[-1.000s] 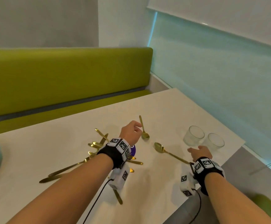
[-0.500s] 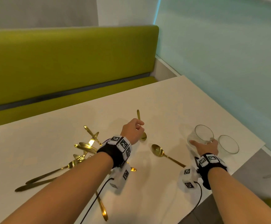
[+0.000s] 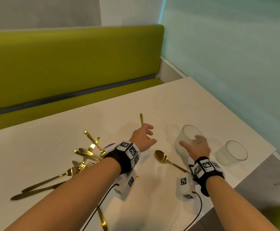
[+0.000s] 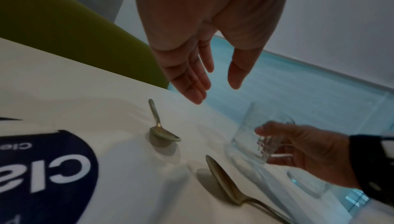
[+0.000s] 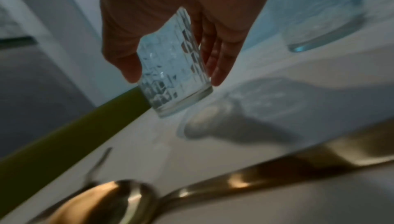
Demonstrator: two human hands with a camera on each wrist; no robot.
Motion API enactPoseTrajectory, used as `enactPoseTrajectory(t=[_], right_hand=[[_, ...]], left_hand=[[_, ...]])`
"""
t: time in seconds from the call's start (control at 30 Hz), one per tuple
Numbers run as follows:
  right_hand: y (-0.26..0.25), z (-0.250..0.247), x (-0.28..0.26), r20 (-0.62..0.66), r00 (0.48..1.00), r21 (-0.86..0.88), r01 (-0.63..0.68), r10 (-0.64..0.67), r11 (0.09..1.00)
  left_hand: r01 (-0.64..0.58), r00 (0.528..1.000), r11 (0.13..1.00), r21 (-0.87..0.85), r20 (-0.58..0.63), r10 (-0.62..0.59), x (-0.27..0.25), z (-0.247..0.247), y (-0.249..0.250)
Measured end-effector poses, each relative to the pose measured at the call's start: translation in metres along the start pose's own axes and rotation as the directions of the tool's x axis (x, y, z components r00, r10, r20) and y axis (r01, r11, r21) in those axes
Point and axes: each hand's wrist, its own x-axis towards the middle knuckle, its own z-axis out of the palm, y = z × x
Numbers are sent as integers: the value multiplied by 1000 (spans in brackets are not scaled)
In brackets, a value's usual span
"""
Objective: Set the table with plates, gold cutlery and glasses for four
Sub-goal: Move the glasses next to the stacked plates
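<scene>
A small gold spoon (image 3: 141, 120) (image 4: 158, 130) lies on the white table (image 3: 177, 100), just past my left hand (image 3: 152, 134) (image 4: 215, 93), which hovers open with straight fingers and holds nothing. My right hand (image 3: 190, 140) (image 5: 175, 79) grips a clear patterned glass (image 3: 186, 135) (image 5: 173, 66) (image 4: 253, 136), tilted with its base a little above the table. A second glass (image 3: 231, 153) (image 5: 324, 34) stands to the right. A large gold spoon (image 3: 162, 157) (image 4: 224, 183) (image 5: 127, 199) lies between my wrists.
A heap of gold forks, knives and spoons (image 3: 85, 155) lies left of my left wrist, on a dark blue printed sheet (image 4: 42, 160). A green bench (image 3: 69, 64) runs along the far side. The table's right edge (image 3: 259, 164) is close to the second glass.
My left hand has let go of the small spoon and spread open above it. My right hand has reached forward, closed round the nearer glass and raised it off the table.
</scene>
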Motion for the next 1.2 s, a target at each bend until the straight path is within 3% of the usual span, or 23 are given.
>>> enactPoseTrajectory(t=[0.17,0.3,0.43,0.5,0.6,0.7,0.8,0.87,1.2], right_hand=[[-23,13,-37,273,941,62,192,-202,979],[-27,9,-49,354,913,204,136,-203,970],[-12,-12,-43,428,894,201,50,-133,978],[1,-27,-35,356,933,134,0,-48,991],[33,-57,-19,127,977,27,-177,173,984],[64,-81,-4,-79,942,33,-325,326,945],[74,-91,4,-200,882,203,-389,427,899],[73,-93,8,-232,867,258,-383,441,887],[69,-84,39,-279,909,188,-265,311,946]], left_hand=[[-99,985,988,122,153,80,-1,22,8],[-120,985,982,148,137,100,-4,30,10],[-143,988,974,174,82,130,-8,38,10],[-112,994,983,143,37,108,-9,41,9],[-77,997,991,113,-5,78,-7,41,8],[-68,997,993,97,-23,70,-4,41,8],[-62,997,994,89,-30,64,-2,43,11],[-58,998,995,81,-32,60,-2,43,12],[-28,999,999,25,-36,29,0,33,6]])
